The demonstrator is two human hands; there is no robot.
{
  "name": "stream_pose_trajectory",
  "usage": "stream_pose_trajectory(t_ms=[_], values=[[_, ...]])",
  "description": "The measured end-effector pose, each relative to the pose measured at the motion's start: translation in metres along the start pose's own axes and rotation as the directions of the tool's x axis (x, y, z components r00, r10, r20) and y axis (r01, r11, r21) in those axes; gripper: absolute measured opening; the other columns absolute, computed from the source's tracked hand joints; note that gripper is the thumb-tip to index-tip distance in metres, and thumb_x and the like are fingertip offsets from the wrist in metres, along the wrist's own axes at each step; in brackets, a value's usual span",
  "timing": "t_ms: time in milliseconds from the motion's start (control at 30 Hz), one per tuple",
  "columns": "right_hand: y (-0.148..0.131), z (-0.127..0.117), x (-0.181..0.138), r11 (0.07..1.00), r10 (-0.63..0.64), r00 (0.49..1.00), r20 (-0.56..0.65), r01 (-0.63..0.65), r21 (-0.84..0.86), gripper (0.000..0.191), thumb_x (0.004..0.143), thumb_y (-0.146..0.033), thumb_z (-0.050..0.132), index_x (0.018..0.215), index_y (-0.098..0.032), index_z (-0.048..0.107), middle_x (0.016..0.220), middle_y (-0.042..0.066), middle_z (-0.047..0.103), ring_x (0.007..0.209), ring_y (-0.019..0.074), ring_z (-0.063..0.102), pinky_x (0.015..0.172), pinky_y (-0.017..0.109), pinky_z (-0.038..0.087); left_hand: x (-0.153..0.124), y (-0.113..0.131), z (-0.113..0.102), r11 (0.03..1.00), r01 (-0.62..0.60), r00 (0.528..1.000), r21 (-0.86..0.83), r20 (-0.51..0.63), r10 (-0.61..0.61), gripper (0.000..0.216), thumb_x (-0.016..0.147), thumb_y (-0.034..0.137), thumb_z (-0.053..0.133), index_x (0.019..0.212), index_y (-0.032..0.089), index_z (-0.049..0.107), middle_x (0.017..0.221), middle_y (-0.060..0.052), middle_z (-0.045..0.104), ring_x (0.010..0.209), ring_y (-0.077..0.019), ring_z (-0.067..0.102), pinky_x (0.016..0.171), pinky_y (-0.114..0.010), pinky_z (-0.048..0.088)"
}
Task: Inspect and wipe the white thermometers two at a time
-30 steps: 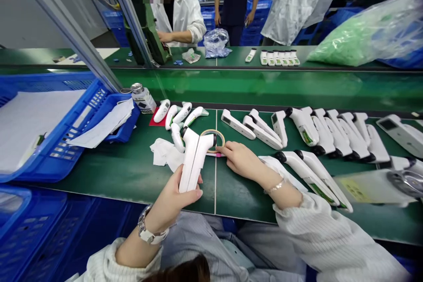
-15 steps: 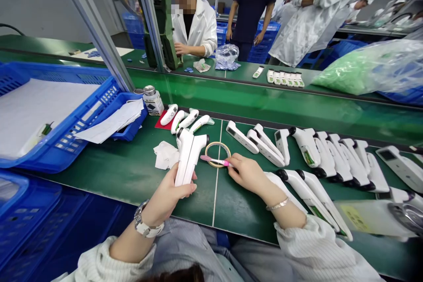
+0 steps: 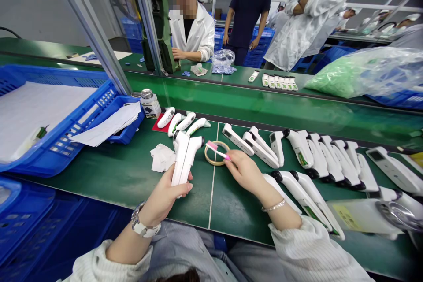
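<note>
My left hand [image 3: 167, 191] is closed around the lower ends of two white gun-shaped thermometers [image 3: 183, 156], held upright side by side over the bench. Between the fingertips of my right hand [image 3: 244, 171] is a pink and white toothbrush [image 3: 220, 152]. Its head points up and left towards the thermometers, with a gap between them. Beneath the toothbrush lies a roll of tape [image 3: 214, 164] on the green bench. A crumpled white tissue [image 3: 161, 157] lies just left of the held thermometers.
Several white thermometers [image 3: 306, 152] line the bench on the right. More lie at the back beside a white bottle [image 3: 151, 105]. A blue basket [image 3: 56, 152] and a small blue tray [image 3: 130, 131] with papers occupy the left. A person in a white coat [image 3: 203, 31] sits opposite.
The toothbrush has tilted from nearly level to slanting, its head now higher. Both hands keep their holds. The whole view has shifted slightly.
</note>
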State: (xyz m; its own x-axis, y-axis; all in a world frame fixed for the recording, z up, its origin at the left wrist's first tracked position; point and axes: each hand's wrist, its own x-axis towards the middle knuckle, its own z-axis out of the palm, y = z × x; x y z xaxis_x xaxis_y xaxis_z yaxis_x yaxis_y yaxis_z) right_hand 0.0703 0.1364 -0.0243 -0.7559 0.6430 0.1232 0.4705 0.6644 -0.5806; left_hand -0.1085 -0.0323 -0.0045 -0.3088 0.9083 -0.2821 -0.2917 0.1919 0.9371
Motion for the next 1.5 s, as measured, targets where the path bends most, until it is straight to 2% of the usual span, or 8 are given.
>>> stream_pose_trajectory(t_ms=[167, 333, 533, 733, 900, 1267, 1367, 1500], values=[[-0.009, -0.005, -0.001, 0.977, 0.022, 0.988, 0.151, -0.054, 0.208, 0.032, 0.092, -0.041, 0.039, 0.076, -0.019, 0.056, 0.068, 0.003, 0.055, 0.070, 0.0203, 0.055, 0.078, 0.040, 0.041, 0.001, -0.001, 0.002, 1.000, 0.017, 1.000, 0.005, -0.012, -0.017, 0.032, 0.069, 0.015, 0.065, 0.098, 0.018, 0.052, 0.088, 0.000, 0.053, 0.064, -0.0076, 0.044, 0.054, -0.021, 0.036], [-0.004, -0.020, 0.003, 0.844, -0.055, 0.961, 0.270, -0.100, 0.527, 0.046, 0.093, -0.049, 0.029, 0.078, -0.018, 0.060, 0.090, 0.008, 0.064, 0.096, 0.0221, 0.059, 0.080, 0.034, 0.046, 0.003, -0.004, 0.004, 0.999, 0.032, 0.999, -0.002, -0.002, -0.032, 0.032, 0.068, 0.015, 0.065, 0.098, 0.017, 0.051, 0.087, 0.000, 0.053, 0.062, -0.0071, 0.044, 0.054, -0.021, 0.036], [-0.016, -0.029, -0.022, 0.546, 0.141, 0.989, -0.035, -0.048, 0.836, 0.030, 0.092, -0.044, 0.040, 0.099, -0.023, 0.060, 0.090, 0.003, 0.056, 0.076, 0.0138, 0.056, 0.071, 0.028, 0.046, 0.000, -0.009, 0.013, 0.999, 0.030, 0.998, -0.013, 0.056, -0.030, 0.031, 0.068, 0.014, 0.064, 0.096, 0.017, 0.052, 0.086, 0.000, 0.053, 0.062, -0.0073, 0.043, 0.053, -0.022, 0.035], [-0.042, -0.043, -0.078, 0.807, 0.209, 0.978, 0.019, -0.184, 0.561, 0.042, 0.096, -0.038, 0.033, 0.138, -0.030, 0.029, 0.071, -0.002, 0.046, 0.050, 0.0099, 0.040, 0.046, 0.024, 0.035, -0.011, -0.002, 0.027, 0.998, 0.051, 0.982, -0.033, 0.186, -0.044, 0.037, 0.069, 0.014, 0.065, 0.103, 0.020, 0.053, 0.089, -0.001, 0.054, 0.065, -0.0086, 0.045, 0.054, -0.022, 0.035], [-0.040, -0.044, -0.100, 0.989, -0.047, 0.988, -0.144, 0.066, 0.129, 0.046, 0.095, -0.023, 0.036, 0.139, -0.034, 0.032, 0.082, 0.004, 0.049, 0.069, 0.0170, 0.050, 0.059, 0.031, 0.041, -0.017, 0.002, 0.037, 0.997, 0.053, 0.957, -0.058, 0.289, -0.034, 0.030, 0.069, 0.016, 0.069, 0.096, 0.020, 0.055, 0.089, -0.001, 0.054, 0.064, -0.0073, 0.044, 0.057, -0.022, 0.036], [-0.043, -0.044, -0.118, 0.849, 0.017, 0.991, 0.131, -0.084, 0.522, 0.038, 0.098, -0.025, 0.031, 0.133, -0.035, 0.041, 0.066, -0.003, 0.054, 0.049, 0.0080, 0.050, 0.050, 0.020, 0.042, -0.021, 0.000, 0.052, 0.997, 0.051, 0.925, -0.052, 0.380, -0.027, 0.043, 0.067, 0.035, 0.075, 0.102, 0.020, 0.053, 0.089, -0.002, 0.054, 0.061, -0.0076, 0.044, 0.052, -0.020, 0.033], [-0.045, -0.042, -0.122, 0.771, 0.070, 0.958, 0.279, -0.229, 0.594, 0.036, 0.097, -0.030, 0.031, 0.131, -0.031, 0.045, 0.069, -0.002, 0.054, 0.044, 0.0061, 0.050, 0.044, 0.018, 0.041, -0.020, 0.002, 0.058, 0.968, 0.133, 0.931, -0.211, 0.362, -0.049, 0.058, 0.074, 0.068, 0.049, 0.099, 0.017, 0.055, 0.080, -0.005, 0.056, 0.053, -0.0084, 0.044, 0.047, -0.022, 0.031], [-0.046, -0.044, -0.125, 0.762, -0.126, 0.874, 0.470, -0.218, 0.610, 0.038, 0.097, -0.030, 0.033, 0.132, -0.029, 0.048, 0.057, -0.004, 0.048, 0.041, 0.0074, 0.051, 0.049, 0.020, 0.046, -0.018, 0.001, 0.063, 0.930, 0.227, 0.942, -0.290, 0.306, -0.135, 0.070, 0.079, 0.073, 0.024, 0.097, 0.015, 0.058, 0.077, -0.006, 0.058, 0.050, -0.0101, 0.047, 0.047, -0.023, 0.032]])
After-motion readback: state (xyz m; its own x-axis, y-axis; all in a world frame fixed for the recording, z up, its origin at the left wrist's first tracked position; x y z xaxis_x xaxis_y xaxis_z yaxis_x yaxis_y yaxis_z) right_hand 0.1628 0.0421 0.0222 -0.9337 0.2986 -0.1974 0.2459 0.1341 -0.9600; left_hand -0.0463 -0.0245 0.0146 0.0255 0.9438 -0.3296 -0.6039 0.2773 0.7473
